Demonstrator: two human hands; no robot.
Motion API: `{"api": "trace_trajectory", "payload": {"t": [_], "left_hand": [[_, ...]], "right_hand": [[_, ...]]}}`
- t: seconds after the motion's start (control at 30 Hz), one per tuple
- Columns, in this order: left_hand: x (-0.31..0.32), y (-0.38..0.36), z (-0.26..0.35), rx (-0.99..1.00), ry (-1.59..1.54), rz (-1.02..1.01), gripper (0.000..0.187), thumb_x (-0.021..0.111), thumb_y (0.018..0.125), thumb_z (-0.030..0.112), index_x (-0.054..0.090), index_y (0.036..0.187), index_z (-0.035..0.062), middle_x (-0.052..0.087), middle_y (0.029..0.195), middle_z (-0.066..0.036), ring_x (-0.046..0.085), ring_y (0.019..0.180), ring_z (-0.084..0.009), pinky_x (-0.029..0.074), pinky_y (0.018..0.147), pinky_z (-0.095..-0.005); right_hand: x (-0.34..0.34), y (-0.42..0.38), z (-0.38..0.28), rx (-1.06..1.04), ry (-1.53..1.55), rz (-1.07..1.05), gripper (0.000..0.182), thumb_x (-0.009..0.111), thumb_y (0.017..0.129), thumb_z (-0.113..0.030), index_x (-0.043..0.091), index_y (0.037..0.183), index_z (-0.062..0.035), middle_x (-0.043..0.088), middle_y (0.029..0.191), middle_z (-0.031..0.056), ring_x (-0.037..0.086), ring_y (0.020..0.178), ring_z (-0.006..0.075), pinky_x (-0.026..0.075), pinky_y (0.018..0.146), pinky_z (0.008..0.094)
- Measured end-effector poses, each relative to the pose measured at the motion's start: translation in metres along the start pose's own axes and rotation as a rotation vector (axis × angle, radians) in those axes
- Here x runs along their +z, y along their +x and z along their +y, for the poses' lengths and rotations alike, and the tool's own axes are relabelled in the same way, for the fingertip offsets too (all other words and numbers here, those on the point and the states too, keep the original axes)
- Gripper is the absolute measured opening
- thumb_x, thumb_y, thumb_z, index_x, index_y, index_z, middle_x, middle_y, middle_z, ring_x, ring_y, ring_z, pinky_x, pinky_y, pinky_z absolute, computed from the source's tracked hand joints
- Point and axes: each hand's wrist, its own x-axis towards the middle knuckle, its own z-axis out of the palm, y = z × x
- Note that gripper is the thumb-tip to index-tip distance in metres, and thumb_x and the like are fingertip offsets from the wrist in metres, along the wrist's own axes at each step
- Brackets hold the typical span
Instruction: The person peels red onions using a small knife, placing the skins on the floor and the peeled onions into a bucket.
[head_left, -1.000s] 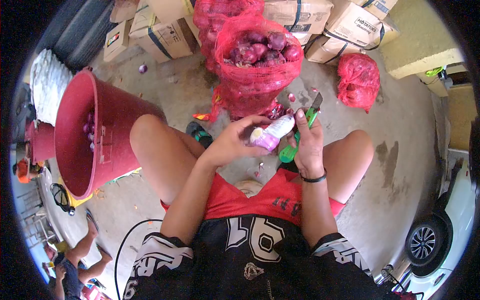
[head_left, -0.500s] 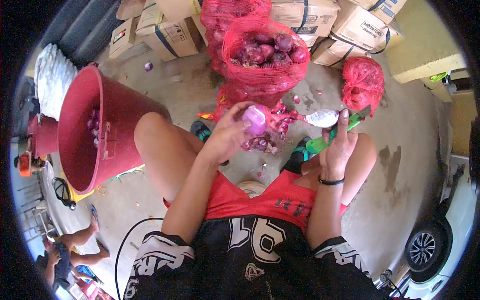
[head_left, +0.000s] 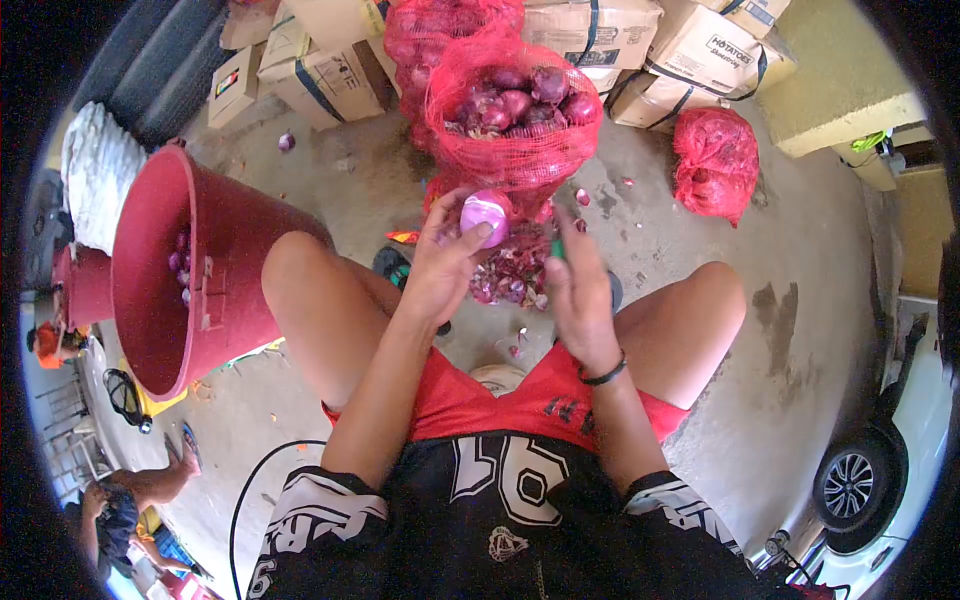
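1. While a person in a black jersey [head_left: 420, 530] and red shorts [head_left: 440, 395] works over a concrete floor [head_left: 330, 510], the left hand [head_left: 440, 265] grips a glossy purple onion [head_left: 488, 212], its thumb pressed against the near side.
2. The onion is held up in front of a red mesh sack [head_left: 515, 165], above a heap of dark skins [head_left: 505, 278] on the floor between the feet.
3. The right hand [head_left: 587, 305], blurred, is just beside the onion but apart from it, its fingers curled about a green knife [head_left: 557, 247]; only a patch of green shows, and the blade cannot be made out.
4. Open at the top, the sack is filled with dark red onions [head_left: 515, 103]; a second mesh sack [head_left: 450, 15] stands behind it, and a small red bag [head_left: 716, 165] lies to the right.
5. At left, a large maroon tub [head_left: 250, 230] beside the person's knee leans open, more purple onions [head_left: 180, 262] inside.
6. Strapped cardboard boxes [head_left: 330, 80] line the back; a white car [head_left: 915, 450] is parked at right. Another person [head_left: 115, 510] appears at lower left.
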Motion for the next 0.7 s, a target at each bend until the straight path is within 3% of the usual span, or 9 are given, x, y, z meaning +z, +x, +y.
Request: {"api": "trace_trajectory", "payload": {"t": [0.1, 0.13, 0.23, 0.33, 0.43, 0.63, 0.7], "left_hand": [[0.004, -0.004, 0.002, -0.025, -0.023, 0.027, 0.049, 0.066, 0.086, -0.001, 0.045, 0.130, 0.0065, 0.056, 0.123, -0.009, 0.058, 0.110, -0.0208, 0.050, 0.096, -0.0368], [0.005, -0.004, 0.002, -0.030, -0.006, 0.034, 0.049, 0.066, 0.086, -0.001, 0.045, 0.130, 0.0063, 0.056, 0.123, -0.009, 0.058, 0.110, -0.0205, 0.049, 0.096, -0.0363], [0.005, -0.004, 0.002, -0.028, 0.021, 0.031, 0.048, 0.066, 0.085, -0.003, 0.048, 0.128, 0.0052, 0.057, 0.122, -0.008, 0.058, 0.109, -0.0199, 0.049, 0.096, -0.0351], [0.005, -0.005, 0.005, -0.038, 0.051, 0.000, 0.047, 0.067, 0.084, -0.003, 0.050, 0.127, 0.0039, 0.058, 0.120, -0.009, 0.058, 0.110, -0.0195, 0.049, 0.095, -0.0343], [0.004, -0.005, 0.008, -0.027, 0.111, -0.045, 0.046, 0.068, 0.083, -0.002, 0.051, 0.126, 0.0026, 0.060, 0.119, -0.009, 0.058, 0.110, -0.0188, 0.049, 0.096, -0.0337], [0.000, -0.007, 0.012, -0.071, 0.200, -0.081, 0.060, 0.071, 0.080, -0.002, 0.043, 0.132, 0.0027, 0.057, 0.123, -0.010, 0.057, 0.112, -0.0192, 0.047, 0.097, -0.0339], [-0.001, -0.008, 0.013, -0.107, 0.209, -0.095, 0.064, 0.072, 0.078, -0.003, 0.040, 0.133, 0.0035, 0.055, 0.125, -0.011, 0.056, 0.113, -0.0196, 0.047, 0.098, -0.0342]], "right_hand": [[0.014, -0.004, -0.008, 0.040, 0.075, -0.133, 0.055, 0.057, 0.092, -0.011, 0.039, 0.143, -0.0023, 0.054, 0.129, 0.0245, 0.056, 0.116, 0.0395, 0.046, 0.097, 0.0406], [0.014, -0.002, -0.010, 0.080, 0.097, -0.181, 0.055, 0.057, 0.092, -0.011, 0.038, 0.144, -0.0021, 0.046, 0.139, 0.0251, 0.050, 0.125, 0.0379, 0.044, 0.101, 0.0416], [0.019, 0.000, -0.006, -0.044, 0.038, -0.081, 0.053, 0.056, 0.092, -0.009, 0.041, 0.143, -0.0042, 0.057, 0.125, 0.0239, 0.059, 0.110, 0.0388, 0.049, 0.092, 0.0409], [0.019, 0.001, -0.005, 0.025, 0.028, -0.087, 0.048, 0.055, 0.093, -0.006, 0.047, 0.140, -0.0064, 0.061, 0.104, 0.0205, 0.063, 0.091, 0.0352, 0.050, 0.081, 0.0392], [0.018, 0.001, -0.007, 0.095, 0.121, -0.015, 0.042, 0.055, 0.093, -0.004, 0.053, 0.135, -0.0076, 0.057, 0.085, 0.0168, 0.059, 0.076, 0.0297, 0.049, 0.072, 0.0380], [0.012, 0.008, 0.005, -0.031, 0.127, 0.106, 0.038, 0.053, 0.094, -0.006, 0.055, 0.132, -0.0022, 0.062, 0.092, 0.0174, 0.061, 0.084, 0.0276, 0.049, 0.080, 0.0359], [0.004, 0.009, 0.003, 0.014, 0.119, 0.082, 0.037, 0.052, 0.096, -0.008, 0.055, 0.132, -0.0009, 0.064, 0.102, 0.0189, 0.062, 0.089, 0.0279, 0.049, 0.084, 0.0358]]}}
